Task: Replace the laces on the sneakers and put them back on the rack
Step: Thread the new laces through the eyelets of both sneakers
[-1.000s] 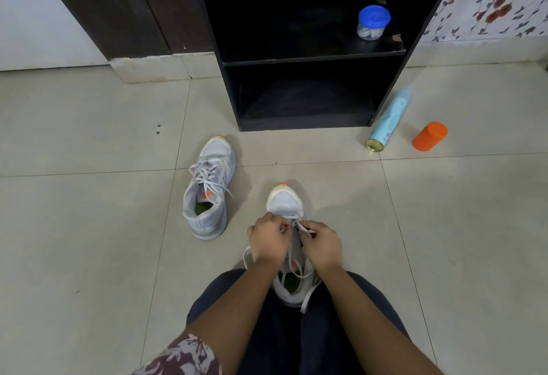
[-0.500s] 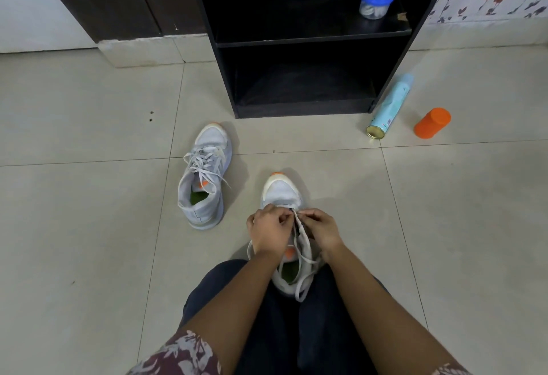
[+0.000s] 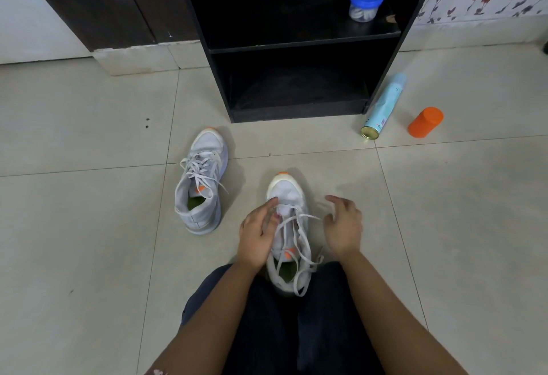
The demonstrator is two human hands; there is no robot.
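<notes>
Floor point(image 3: 89, 226): right hand point(image 3: 344, 226) now beside sneaker point(image 3: 286, 193)

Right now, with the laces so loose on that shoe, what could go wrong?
The lace on the near sneaker lies in slack loops, one trailing past the heel. A tug could knot it or pull it uneven. The left hand seems only to rest on the shoe's front, so the shoe may slide. Later, the spray can lying beside the rack might get kicked and roll.
</notes>
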